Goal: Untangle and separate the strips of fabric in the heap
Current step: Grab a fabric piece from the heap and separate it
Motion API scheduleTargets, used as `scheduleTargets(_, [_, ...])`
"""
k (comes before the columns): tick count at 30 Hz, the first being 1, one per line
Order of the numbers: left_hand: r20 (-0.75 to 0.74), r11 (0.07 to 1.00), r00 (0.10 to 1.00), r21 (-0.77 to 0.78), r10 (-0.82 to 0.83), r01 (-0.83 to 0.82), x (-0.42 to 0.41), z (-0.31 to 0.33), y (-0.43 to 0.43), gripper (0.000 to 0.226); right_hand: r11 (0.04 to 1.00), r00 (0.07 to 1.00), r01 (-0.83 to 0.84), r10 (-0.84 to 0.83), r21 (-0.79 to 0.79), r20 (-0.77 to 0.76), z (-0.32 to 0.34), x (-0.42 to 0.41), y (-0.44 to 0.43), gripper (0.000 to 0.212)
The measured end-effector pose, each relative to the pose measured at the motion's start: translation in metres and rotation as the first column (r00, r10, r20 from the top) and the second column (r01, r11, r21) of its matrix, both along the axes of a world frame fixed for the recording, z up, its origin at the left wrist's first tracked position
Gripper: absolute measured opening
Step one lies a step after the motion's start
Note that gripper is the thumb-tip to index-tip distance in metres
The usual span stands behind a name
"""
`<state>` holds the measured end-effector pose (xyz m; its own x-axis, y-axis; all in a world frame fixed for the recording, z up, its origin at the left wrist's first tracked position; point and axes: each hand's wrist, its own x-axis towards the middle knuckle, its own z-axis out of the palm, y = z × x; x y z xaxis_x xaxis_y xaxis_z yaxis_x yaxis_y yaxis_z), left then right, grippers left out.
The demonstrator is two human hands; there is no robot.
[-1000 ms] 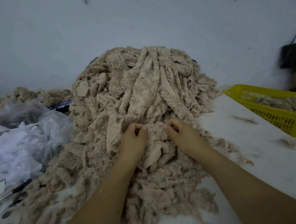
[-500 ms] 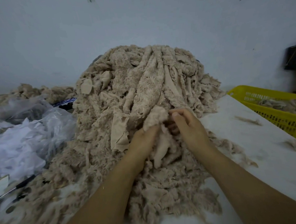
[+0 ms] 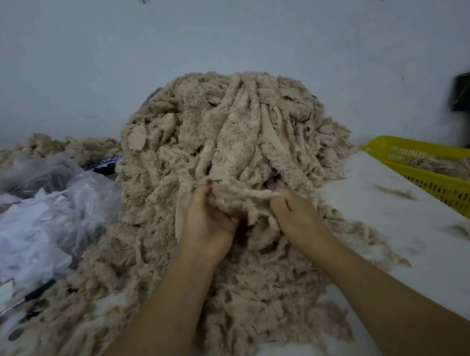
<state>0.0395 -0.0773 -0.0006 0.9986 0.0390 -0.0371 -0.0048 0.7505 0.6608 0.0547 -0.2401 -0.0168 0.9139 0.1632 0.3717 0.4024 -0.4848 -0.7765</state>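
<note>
Fingers (image 3: 201, 192) of left hand (image 3: 208, 229) and right hand (image 3: 295, 215) pinch one strip (image 3: 243, 195) | risk: tugging may drag heap (image 3: 225, 123) down (strip looks snagged) | cause: tangled neighbours

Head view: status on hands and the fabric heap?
Left hand and right hand both grip one fuzzy beige strip, stretched between them. Strip not yet clear of the heap. Hands unobstructed.
</note>
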Motion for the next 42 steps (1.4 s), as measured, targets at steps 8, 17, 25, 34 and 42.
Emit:
scheduleTargets(8, [-0.038,0.993,0.999,-0.116,-0.035,0.030,0.000,0.004,0.003,0.035,0.969,0.988,0.149,-0.152,0.197,-0.001,0.002,0.007,-0.003,0.025])
scheduleTargets(17, [-0.027,0.940,0.997,-0.332,0.073,-0.078,0.005,0.003,0.013,0.025,0.779,0.965,0.255,-0.165,0.573,-0.206,0.007,0.012,-0.011,0.026])
scheduleTargets(25, [0.167,0.742,0.979,0.670,-0.113,-0.029,-0.004,-0.008,-0.014,0.054,0.916,0.986,0.147,-0.106,0.373,-0.129,0.006,0.004,0.002,0.049])
scheduleTargets(34, [0.062,0.780,0.996,0.626,-0.071,0.017,-0.009,-0.006,-0.013,0.027,0.922,0.990,0.142,-0.129,0.359,-0.062,0.003,0.007,0.000,0.051])
scheduleTargets(42, [0.079,0.699,0.985,0.695,0.156,-0.166,-0.008,-0.006,-0.018,0.026,0.966,0.977,-0.164,0.187,0.199,-0.100,0.002,-0.004,0.009,0.071])
